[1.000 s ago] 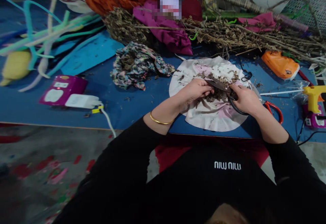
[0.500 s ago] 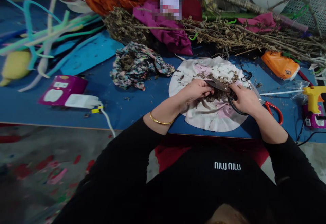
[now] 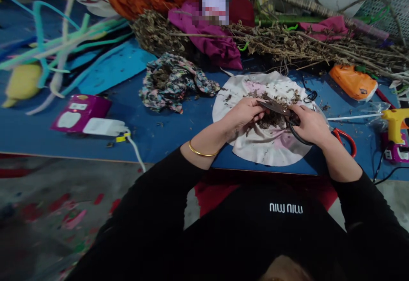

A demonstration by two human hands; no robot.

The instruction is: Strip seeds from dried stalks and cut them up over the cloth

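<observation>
Right hand (image 3: 311,124) clamped round black handles of scissors (image 3: 277,107); left hand (image 3: 242,114) fingertips together by blades, contents unclear. Scissors above dried leaf bits (image 3: 270,122) on white cloth (image 3: 262,152). Judged: scissors stiff, best held by handles; bits light, brittle, best pinched gently.

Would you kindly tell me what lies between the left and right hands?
In the head view, the scissors' dark blades lie there, above dried plant bits on white cloth.

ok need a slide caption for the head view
Scissors in the right hand, blades at the left hand, over dried plant bits on round white cloth.
</observation>
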